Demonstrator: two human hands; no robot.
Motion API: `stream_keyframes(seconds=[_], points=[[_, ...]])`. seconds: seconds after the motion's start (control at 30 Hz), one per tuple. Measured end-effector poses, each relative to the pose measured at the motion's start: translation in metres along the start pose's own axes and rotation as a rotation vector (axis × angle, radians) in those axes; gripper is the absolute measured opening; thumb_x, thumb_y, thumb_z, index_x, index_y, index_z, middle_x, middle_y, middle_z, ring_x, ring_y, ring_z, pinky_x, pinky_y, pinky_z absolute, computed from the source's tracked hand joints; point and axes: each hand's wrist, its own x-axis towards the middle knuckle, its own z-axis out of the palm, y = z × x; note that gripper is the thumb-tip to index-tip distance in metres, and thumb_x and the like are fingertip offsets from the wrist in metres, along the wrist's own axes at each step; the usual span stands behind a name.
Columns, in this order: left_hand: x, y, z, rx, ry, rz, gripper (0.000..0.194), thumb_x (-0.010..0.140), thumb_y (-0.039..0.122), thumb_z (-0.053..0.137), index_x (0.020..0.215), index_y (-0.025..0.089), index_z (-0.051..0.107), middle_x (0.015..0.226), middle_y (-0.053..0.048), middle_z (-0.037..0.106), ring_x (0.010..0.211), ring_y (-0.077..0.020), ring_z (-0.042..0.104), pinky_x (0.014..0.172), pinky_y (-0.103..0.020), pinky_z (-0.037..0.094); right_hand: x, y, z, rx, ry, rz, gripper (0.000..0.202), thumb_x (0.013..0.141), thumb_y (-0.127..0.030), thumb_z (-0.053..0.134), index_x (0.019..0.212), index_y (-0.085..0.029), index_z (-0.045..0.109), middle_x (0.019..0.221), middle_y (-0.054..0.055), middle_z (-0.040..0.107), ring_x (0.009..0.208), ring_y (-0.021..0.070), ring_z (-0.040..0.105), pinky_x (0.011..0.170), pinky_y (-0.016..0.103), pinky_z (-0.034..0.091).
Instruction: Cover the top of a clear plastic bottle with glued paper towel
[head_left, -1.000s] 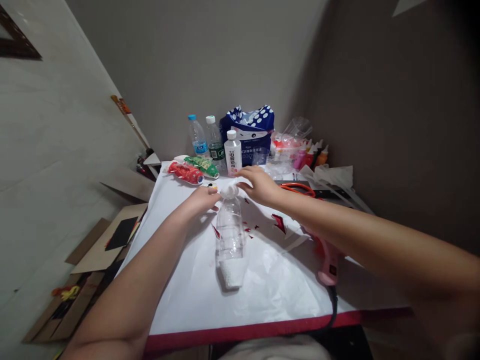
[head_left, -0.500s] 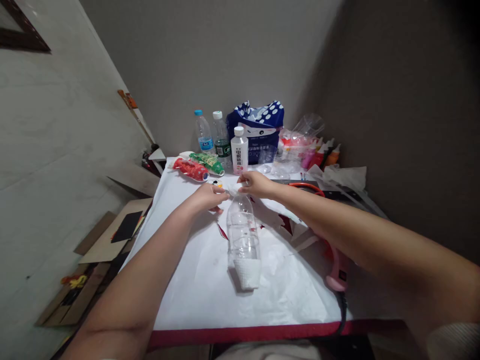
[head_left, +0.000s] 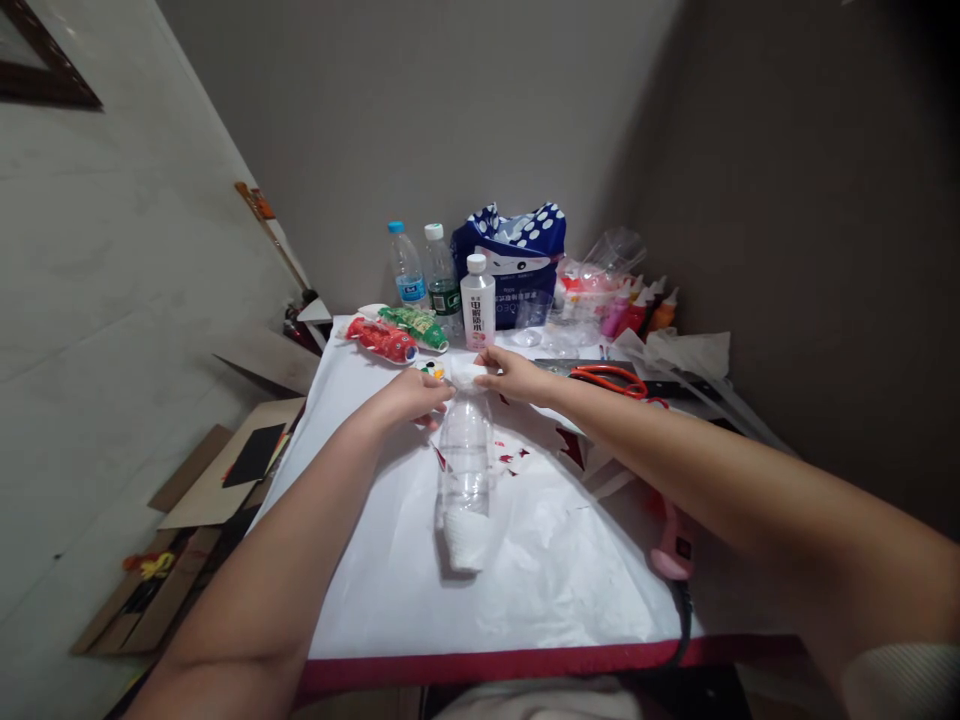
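Observation:
A clear plastic bottle (head_left: 466, 460) lies on the white-covered table with its neck pointing away from me. White textured paper (head_left: 466, 540) covers its near end, and a white wrapping (head_left: 466, 374) surrounds the neck end. My left hand (head_left: 421, 396) pinches the left side of that wrapping, its lower fingers a little apart. On the other side, my right hand (head_left: 508, 376) grips the wrapping between thumb and fingers. Small red scraps (head_left: 513, 458) lie right of the bottle.
Upright bottles (head_left: 478, 305) and a blue bag (head_left: 517, 265) stand at the back. Red (head_left: 381, 340) and green (head_left: 418, 325) fish-like crafts lie back left. A pink tool (head_left: 675, 545) with a black cord is at the right, near orange-handled scissors (head_left: 609, 380). Cardboard (head_left: 225, 470) stands left.
The bottle's near end has swung to the left, uncovering more red scraps on its right. Both hands stay at the neck, having shifted only slightly.

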Motion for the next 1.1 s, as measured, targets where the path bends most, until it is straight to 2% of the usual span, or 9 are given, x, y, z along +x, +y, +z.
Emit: stream_keyframes(seconds=[0.17,0.3,0.47,0.6,0.7,0.83,1.1], points=[[0.005,-0.006,0.0,0.015,-0.01,0.028,0.022,0.083,0.035,0.062,0.082,0.013,0.065,0.085,-0.008,0.068,0.042,-0.0091,0.054,0.056,-0.028,0.047,0.008,0.002,-0.006,-0.035,0.05,-0.066,0.029,0.092,-0.031,0.059,0.116,-0.015,0.059,0.116,0.008,0.062,0.101,0.0212,0.062,0.085,0.042,0.053],[0.009,-0.011,0.0,0.021,-0.01,0.05,0.03,0.081,0.043,0.064,0.084,0.013,0.066,0.078,-0.006,0.066,0.042,-0.0099,0.054,0.056,-0.029,0.047,0.011,0.0,-0.008,-0.108,0.112,-0.093,0.029,0.092,-0.032,0.058,0.116,-0.015,0.059,0.116,0.008,0.062,0.1,0.0212,0.062,0.085,0.043,0.053],[0.012,-0.014,-0.003,0.05,-0.022,0.053,0.04,0.077,0.052,0.065,0.089,0.014,0.066,0.081,-0.008,0.068,0.045,-0.0116,0.056,0.058,-0.03,0.049,0.01,-0.012,-0.01,-0.19,0.166,-0.147,0.027,0.092,-0.031,0.059,0.114,-0.015,0.061,0.118,0.008,0.061,0.105,0.0222,0.061,0.089,0.044,0.051],[0.013,-0.016,-0.007,0.122,-0.04,0.067,0.051,0.07,0.065,0.065,0.086,0.016,0.067,0.081,-0.008,0.07,0.048,-0.0141,0.058,0.06,-0.031,0.049,0.012,-0.024,-0.011,-0.237,0.176,-0.138,0.026,0.093,-0.031,0.058,0.113,-0.015,0.061,0.116,0.008,0.062,0.103,0.0214,0.062,0.088,0.043,0.052],[0.011,-0.015,-0.005,0.222,-0.051,0.084,0.057,0.063,0.074,0.063,0.07,0.017,0.066,0.069,-0.008,0.069,0.05,-0.0175,0.059,0.063,-0.033,0.047,0.015,-0.032,-0.009,-0.275,0.141,-0.108,0.027,0.093,-0.031,0.057,0.114,-0.015,0.06,0.116,0.008,0.062,0.102,0.0212,0.062,0.087,0.043,0.052],[0.007,-0.012,0.004,0.348,-0.061,0.077,0.065,0.058,0.083,0.058,0.048,0.019,0.058,0.048,-0.01,0.061,0.052,-0.0238,0.06,0.066,-0.037,0.044,0.019,-0.039,0.001,-0.311,0.046,-0.047,0.028,0.093,-0.032,0.057,0.116,-0.016,0.06,0.118,0.008,0.061,0.101,0.021,0.062,0.086,0.042,0.052],[0.006,-0.011,0.016,0.377,-0.054,0.049,0.064,0.059,0.084,0.056,0.049,0.021,0.055,0.046,-0.011,0.061,0.054,-0.0271,0.062,0.066,-0.039,0.046,0.024,-0.037,0.008,-0.267,-0.11,0.077,0.027,0.094,-0.034,0.055,0.116,-0.017,0.06,0.118,0.008,0.061,0.098,0.0204,0.062,0.084,0.04,0.054]])
